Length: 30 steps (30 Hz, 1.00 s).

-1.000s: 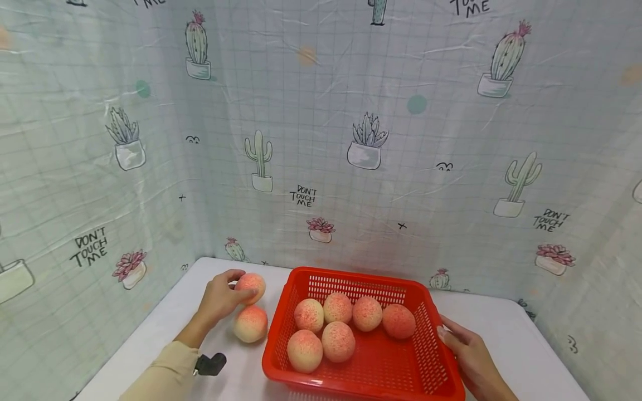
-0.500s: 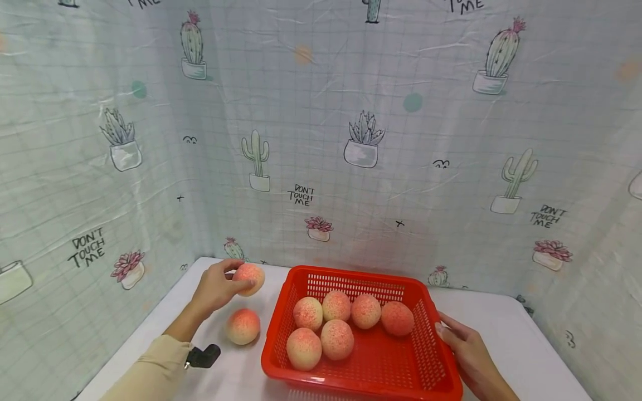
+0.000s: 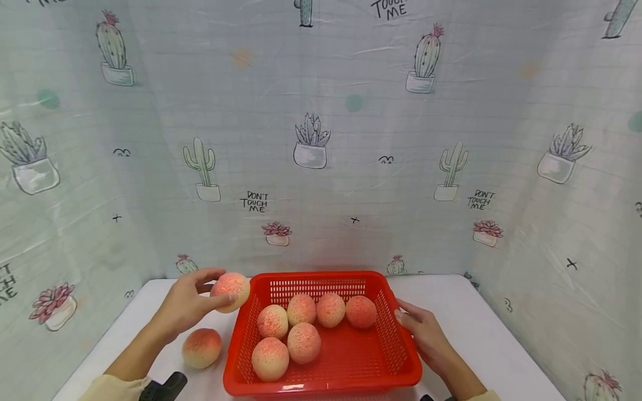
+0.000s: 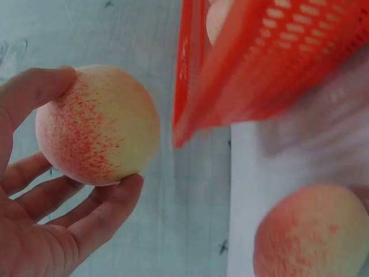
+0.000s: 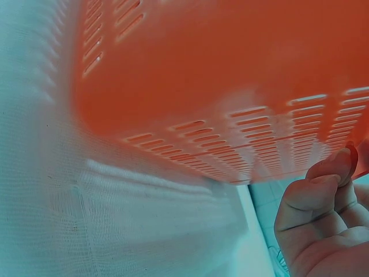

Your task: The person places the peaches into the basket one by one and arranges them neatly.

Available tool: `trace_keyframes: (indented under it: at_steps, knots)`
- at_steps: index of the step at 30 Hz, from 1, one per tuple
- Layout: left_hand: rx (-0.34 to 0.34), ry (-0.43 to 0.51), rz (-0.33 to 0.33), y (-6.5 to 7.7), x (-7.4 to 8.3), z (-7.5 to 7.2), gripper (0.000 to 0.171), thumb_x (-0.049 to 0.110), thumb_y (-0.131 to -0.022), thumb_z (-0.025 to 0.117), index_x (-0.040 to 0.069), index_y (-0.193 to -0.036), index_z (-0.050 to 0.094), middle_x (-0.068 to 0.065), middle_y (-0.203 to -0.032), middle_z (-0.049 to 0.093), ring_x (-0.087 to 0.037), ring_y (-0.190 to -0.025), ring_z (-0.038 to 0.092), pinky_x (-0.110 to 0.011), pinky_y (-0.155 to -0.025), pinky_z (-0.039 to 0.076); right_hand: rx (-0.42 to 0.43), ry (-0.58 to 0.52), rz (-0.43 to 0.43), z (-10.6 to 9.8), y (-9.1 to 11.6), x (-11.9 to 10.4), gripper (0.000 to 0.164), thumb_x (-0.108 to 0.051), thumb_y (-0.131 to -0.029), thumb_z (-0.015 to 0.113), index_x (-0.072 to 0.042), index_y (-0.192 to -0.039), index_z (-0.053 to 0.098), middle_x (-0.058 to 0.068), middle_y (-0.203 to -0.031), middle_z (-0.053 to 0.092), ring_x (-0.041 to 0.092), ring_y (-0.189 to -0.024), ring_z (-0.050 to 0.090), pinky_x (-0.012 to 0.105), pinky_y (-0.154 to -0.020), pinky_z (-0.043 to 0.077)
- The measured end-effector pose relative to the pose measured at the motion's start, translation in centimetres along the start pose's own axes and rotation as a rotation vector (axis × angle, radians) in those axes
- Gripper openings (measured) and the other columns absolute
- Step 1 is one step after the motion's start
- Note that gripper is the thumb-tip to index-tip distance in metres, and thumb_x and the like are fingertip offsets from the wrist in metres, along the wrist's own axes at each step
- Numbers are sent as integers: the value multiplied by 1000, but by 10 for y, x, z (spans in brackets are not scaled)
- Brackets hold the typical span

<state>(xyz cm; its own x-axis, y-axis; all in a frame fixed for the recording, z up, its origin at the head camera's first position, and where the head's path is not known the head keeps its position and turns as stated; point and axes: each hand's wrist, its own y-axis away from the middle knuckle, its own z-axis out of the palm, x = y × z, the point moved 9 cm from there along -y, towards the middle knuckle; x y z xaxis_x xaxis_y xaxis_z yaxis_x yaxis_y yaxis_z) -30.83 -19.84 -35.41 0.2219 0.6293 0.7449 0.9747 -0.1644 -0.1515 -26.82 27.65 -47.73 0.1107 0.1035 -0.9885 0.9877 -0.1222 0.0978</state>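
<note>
My left hand [image 3: 183,303] holds a pink-and-cream peach [image 3: 230,291] between thumb and fingers, raised beside the upper left corner of a red plastic basket [image 3: 356,370]. In the left wrist view the thumb presses one side of that peach [image 4: 104,124] and the fingertips the other; the basket's wall is a short gap away. At the basket's right side my right hand [image 3: 426,337] grips the rim, thumb on top. Its bent fingers meet the slotted wall in the right wrist view. Several peaches [image 3: 304,342] lie in the basket's left and back parts. Another peach [image 3: 202,348] lies outside, left of it.
The basket stands on a white table [image 3: 431,289], close to the back. A cactus-printed curtain [image 3: 311,223] hangs behind and along both sides. A black wrist mount [image 3: 168,387] sits at the left sleeve [image 3: 112,388].
My left hand has lifted its peach away from the other loose one and carried it right, beside the basket's rim. The head view has turned right. My right hand stays on the basket.
</note>
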Motion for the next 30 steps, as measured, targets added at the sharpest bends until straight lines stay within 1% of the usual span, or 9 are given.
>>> trace_keyframes:
  at_steps: [3, 7, 11, 14, 16, 18, 23, 26, 30]
  knots:
    - [-20, 33, 29, 7, 11, 5, 72, 39, -86, 86, 5, -143, 59, -18, -145, 63, -42, -130, 63, -49, -97, 61, -13, 3, -4, 6, -2, -2, 60, -27, -105, 62, -6, -158, 43, 23, -152, 55, 27, -114, 74, 45, -91, 63]
    - [-58, 89, 58, 11, 30, 18, 64, 36, -83, 88, 11, -137, 65, -13, -139, 68, -38, -128, 65, -48, -95, 61, -24, 21, 2, 7, -4, 0, 62, -30, -105, 62, -6, -159, 41, 24, -154, 54, 27, -114, 73, 46, -91, 63]
    - [-134, 139, 98, 12, 54, 42, 59, 31, -81, 89, 12, -133, 68, -10, -131, 71, -32, -122, 67, -42, -90, 62, -3, 41, 21, -1, -4, 4, 61, -30, -107, 59, -8, -160, 39, 24, -155, 53, 27, -114, 74, 47, -90, 64]
    - [-196, 128, 151, 13, 70, 62, 58, 28, -80, 89, 12, -132, 69, -7, -125, 73, -27, -117, 68, -36, -87, 61, 8, 47, 38, -5, -3, 5, 61, -30, -108, 57, -8, -161, 38, 25, -157, 50, 26, -116, 73, 46, -91, 63]
    - [-229, 122, 174, 14, 78, 74, 57, 27, -80, 89, 13, -131, 70, -5, -123, 73, -26, -115, 69, -34, -86, 60, 6, 50, 44, -5, -3, 5, 62, -30, -108, 57, -7, -161, 36, 25, -158, 48, 25, -117, 72, 46, -92, 63]
    - [-258, 121, 193, 16, 84, 85, 56, 27, -80, 89, 14, -130, 70, -3, -123, 73, -24, -114, 68, -35, -87, 60, 1, 49, 49, -4, -3, 5, 62, -30, -108, 57, -7, -162, 35, 26, -158, 47, 26, -117, 72, 46, -92, 63]
    - [-330, 169, 208, 22, 90, 113, 51, 27, -80, 88, 20, -128, 72, 3, -121, 73, -21, -108, 68, -36, -88, 59, -3, 58, 49, 1, -3, 5, 62, -30, -108, 56, -5, -161, 35, 27, -158, 47, 27, -116, 73, 46, -91, 63]
    - [-361, 184, 197, 26, 93, 125, 53, 26, -79, 88, 21, -129, 72, 3, -120, 73, -20, -104, 67, -33, -86, 59, -8, 60, 50, 4, -5, 5, 63, -30, -108, 57, -5, -162, 34, 27, -158, 47, 27, -116, 73, 47, -91, 63]
    - [-381, 177, 185, 32, 96, 137, 54, 25, -79, 87, 21, -131, 72, 4, -118, 73, -17, -102, 65, -29, -83, 59, -14, 53, 57, 7, -6, 4, 64, -31, -108, 56, -6, -162, 33, 27, -159, 46, 27, -114, 74, 48, -90, 63]
